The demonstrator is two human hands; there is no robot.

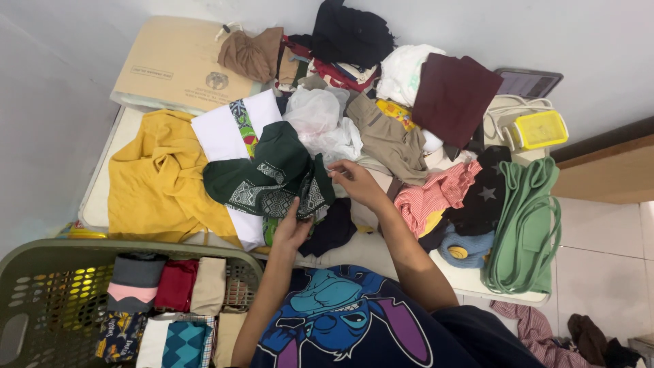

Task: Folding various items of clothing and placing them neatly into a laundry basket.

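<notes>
Clothes pile (381, 129) blocks far side; bare table edge (371, 249) near hands (320, 204).

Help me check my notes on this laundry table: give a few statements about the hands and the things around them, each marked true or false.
1. Both hands grip the dark green patterned cloth. True: left hand at its lower edge, right hand at its right edge.
2. The laundry basket holds no clothes. False: folded clothes stand in a row inside.
3. A mustard yellow garment lies left of the green cloth. True.
4. The yellow lidded box sits in the basket. False: it sits at the table's far right.
</notes>
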